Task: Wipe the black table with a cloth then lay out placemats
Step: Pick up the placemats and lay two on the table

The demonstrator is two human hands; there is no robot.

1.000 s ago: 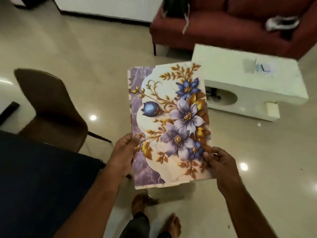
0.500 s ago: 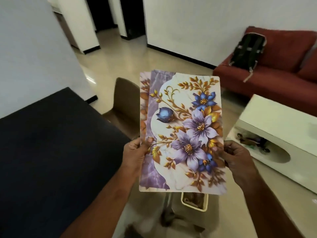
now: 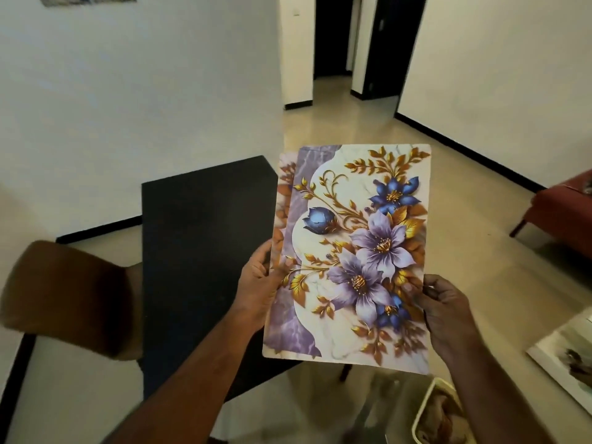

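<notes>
I hold a stack of floral placemats (image 3: 352, 251), purple and blue flowers with gold leaves on a white and violet ground, upright in front of me. My left hand (image 3: 259, 283) grips the stack's left edge, thumb on the front. My right hand (image 3: 439, 302) pinches the right edge. A second mat's edge (image 3: 283, 193) peeks out behind the front one on the left. The black table (image 3: 205, 238) lies below and left of the mats, its top bare where visible. No cloth is clearly seen.
A brown chair (image 3: 67, 299) stands at the table's left side. A cream bin (image 3: 439, 415) sits on the floor at lower right. A red sofa (image 3: 563, 209) is at the right edge, a white low table's corner (image 3: 567, 357) below it. A doorway (image 3: 333, 43) opens ahead.
My view has swung left, away from the sofa and white table, toward the black table and the doorway. Both hands keep the same hold on the mats.
</notes>
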